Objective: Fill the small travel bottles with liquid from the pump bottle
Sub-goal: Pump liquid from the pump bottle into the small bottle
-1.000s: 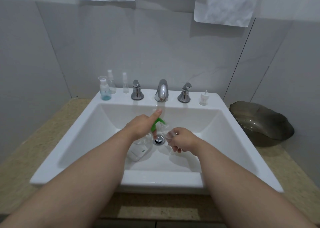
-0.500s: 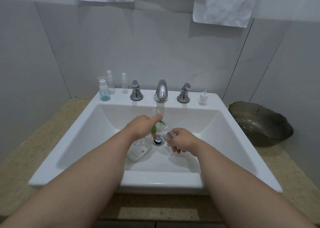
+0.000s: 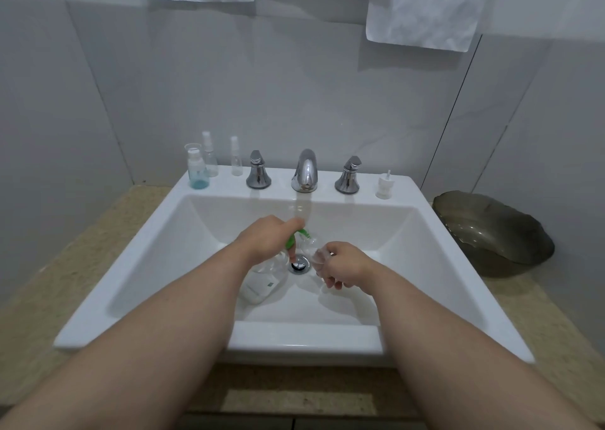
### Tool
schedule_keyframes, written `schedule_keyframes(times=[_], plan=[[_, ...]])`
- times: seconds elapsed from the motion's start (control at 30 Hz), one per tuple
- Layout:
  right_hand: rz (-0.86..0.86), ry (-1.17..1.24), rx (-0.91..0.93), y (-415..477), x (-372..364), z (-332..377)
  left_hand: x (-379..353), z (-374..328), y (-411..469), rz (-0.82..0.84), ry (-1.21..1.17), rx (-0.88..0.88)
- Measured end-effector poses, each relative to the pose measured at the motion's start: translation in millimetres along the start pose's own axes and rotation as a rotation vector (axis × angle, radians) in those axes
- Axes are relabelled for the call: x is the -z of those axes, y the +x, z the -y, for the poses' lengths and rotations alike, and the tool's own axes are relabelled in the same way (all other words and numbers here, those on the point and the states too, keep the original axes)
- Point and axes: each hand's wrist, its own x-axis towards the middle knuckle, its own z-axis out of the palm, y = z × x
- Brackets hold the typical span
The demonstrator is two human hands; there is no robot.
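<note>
Over the sink basin, my left hand (image 3: 266,239) grips the clear pump bottle (image 3: 262,284), which has a white label and a green pump head (image 3: 294,238). The bottle is tilted. My index finger lies on top of the pump. My right hand (image 3: 343,267) holds a small clear travel bottle (image 3: 319,255) just under the pump spout, above the drain (image 3: 299,263). Three more small travel bottles stand on the sink's back left ledge: one with blue liquid (image 3: 197,171) and two clear spray bottles (image 3: 209,158) (image 3: 235,161).
The white sink (image 3: 131,266) is set in a beige stone counter (image 3: 65,266). A chrome faucet (image 3: 305,171) with two handles stands at the back. A small white pump cap (image 3: 384,185) sits on the right ledge. A dark shell-shaped dish (image 3: 494,233) lies at the right.
My left index finger has come down onto the green pump head, pressing it lower. My right hand and the small bottle have stayed in place.
</note>
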Motion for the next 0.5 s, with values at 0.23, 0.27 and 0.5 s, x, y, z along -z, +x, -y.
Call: schedule_keyframes(times=[0.23,0.27,0.5], plan=[[-0.011,-0.005,-0.004,5.0,-0.8,-3.1,4.5,-1.6,-5.2,-0.044,0.034,0.005],[-0.011,-0.004,0.000,4.8,-0.8,-3.0,4.0,-1.3,-5.0,-0.043,0.041,0.006],[-0.020,-0.008,0.008,4.3,-0.3,-2.6,-0.6,-1.1,0.0,-0.040,0.043,0.014]])
